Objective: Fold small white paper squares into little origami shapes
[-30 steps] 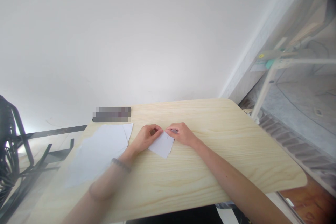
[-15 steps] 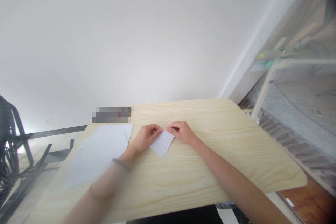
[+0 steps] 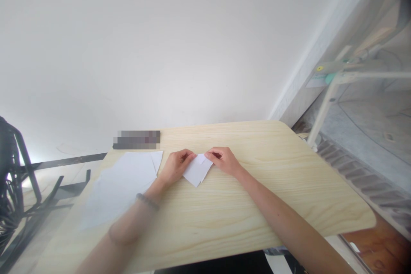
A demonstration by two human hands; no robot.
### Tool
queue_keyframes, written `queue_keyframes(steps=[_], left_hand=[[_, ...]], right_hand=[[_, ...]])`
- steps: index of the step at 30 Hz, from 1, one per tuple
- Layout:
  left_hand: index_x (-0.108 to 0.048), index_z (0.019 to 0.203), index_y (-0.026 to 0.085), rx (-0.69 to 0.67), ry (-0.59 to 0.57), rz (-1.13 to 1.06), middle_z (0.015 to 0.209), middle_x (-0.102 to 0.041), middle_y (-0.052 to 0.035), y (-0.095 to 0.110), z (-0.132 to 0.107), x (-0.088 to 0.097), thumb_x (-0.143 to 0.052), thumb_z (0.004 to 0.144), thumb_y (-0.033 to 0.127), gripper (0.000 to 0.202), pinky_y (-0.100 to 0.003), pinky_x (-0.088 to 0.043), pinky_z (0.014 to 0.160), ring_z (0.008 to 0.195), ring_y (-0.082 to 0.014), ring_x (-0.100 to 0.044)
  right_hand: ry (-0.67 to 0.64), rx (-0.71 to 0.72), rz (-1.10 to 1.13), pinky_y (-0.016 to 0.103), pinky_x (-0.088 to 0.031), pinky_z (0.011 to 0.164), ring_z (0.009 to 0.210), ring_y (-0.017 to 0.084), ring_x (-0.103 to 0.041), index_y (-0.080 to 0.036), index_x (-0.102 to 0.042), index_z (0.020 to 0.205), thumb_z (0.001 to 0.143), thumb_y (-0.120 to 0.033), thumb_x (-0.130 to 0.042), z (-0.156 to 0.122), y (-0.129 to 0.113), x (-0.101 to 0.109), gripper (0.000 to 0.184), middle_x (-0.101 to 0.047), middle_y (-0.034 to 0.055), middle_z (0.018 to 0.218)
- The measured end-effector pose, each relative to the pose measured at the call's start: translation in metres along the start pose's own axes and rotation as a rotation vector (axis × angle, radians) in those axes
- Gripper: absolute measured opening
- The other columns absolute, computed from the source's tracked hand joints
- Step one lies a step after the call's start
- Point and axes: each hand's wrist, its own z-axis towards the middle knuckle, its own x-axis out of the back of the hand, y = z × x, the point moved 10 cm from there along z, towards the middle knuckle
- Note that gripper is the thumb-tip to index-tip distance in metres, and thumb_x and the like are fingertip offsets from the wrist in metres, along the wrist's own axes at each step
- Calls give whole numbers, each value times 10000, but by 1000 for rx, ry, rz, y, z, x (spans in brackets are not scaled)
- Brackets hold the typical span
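A small folded piece of white paper (image 3: 196, 174) is pinched between my two hands over the wooden table (image 3: 237, 218). My left hand (image 3: 176, 165) grips its upper left edge with thumb and fingers. On the other side, my right hand (image 3: 224, 160) pinches the upper right edge. A small flap shows at the paper's top, between the thumbs, and its lower corner points toward me. Left of my left hand lie overlapping white paper sheets (image 3: 120, 184), partly behind my forearm.
A dark, pixelated object (image 3: 136, 140) sits at the table's back left. Behind the table rises a white wall (image 3: 180, 51). A black chair (image 3: 19, 171) stands at the left, and a pale metal frame (image 3: 324, 111) at the right.
The top corner of the paper has folded down into a small flap. My hands have moved slightly apart, and the paper has shifted a little up and left.
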Motion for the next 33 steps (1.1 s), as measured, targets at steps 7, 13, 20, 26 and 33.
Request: queue_keyframes(steps=[7, 13, 20, 26, 33], left_hand=[[-572, 733, 140, 14, -30, -23, 625, -570, -13, -2, -1, -3, -410, 789, 436, 342, -194, -349, 454, 541, -106, -474], [-608, 804, 150, -32, -91, 5, 697, -609, -22, 7, -4, -11, -404, 794, 424, 341, -199, -366, 478, 582, -119, -508], [-619, 783, 149, -90, -132, 65, 719, -619, -22, 18, -5, -14, -377, 819, 399, 350, -197, -375, 521, 612, -121, -520], [-621, 798, 149, -95, -152, 74, 738, -622, -16, 16, -6, -17, -369, 825, 403, 359, -198, -372, 533, 623, -119, -522], [-631, 800, 153, -134, -164, 112, 741, -622, -22, 20, -6, -19, -362, 829, 397, 365, -211, -375, 571, 633, -122, -517]], right_hand=[[-1, 1, -9, 221, -388, 517, 589, 123, -528, -161, -640, 740, 810, -356, -427, -1, 2, -1, 297, -615, 26, 641], [-57, 59, 6, 203, -374, 534, 600, 100, -526, -158, -635, 730, 812, -342, -433, -2, -9, -5, 285, -618, 19, 693], [-99, 111, -66, 194, -341, 531, 579, 90, -499, -144, -627, 669, 808, -284, -433, -3, -13, -9, 277, -598, 16, 642], [-95, 86, -31, 185, -349, 534, 588, 82, -485, -147, -608, 709, 777, -249, -468, -3, -10, -11, 187, -600, 14, 691], [-133, 102, -32, 184, -342, 525, 566, 73, -459, -152, -596, 705, 770, -231, -465, -4, -15, -14, 166, -567, 1, 662]])
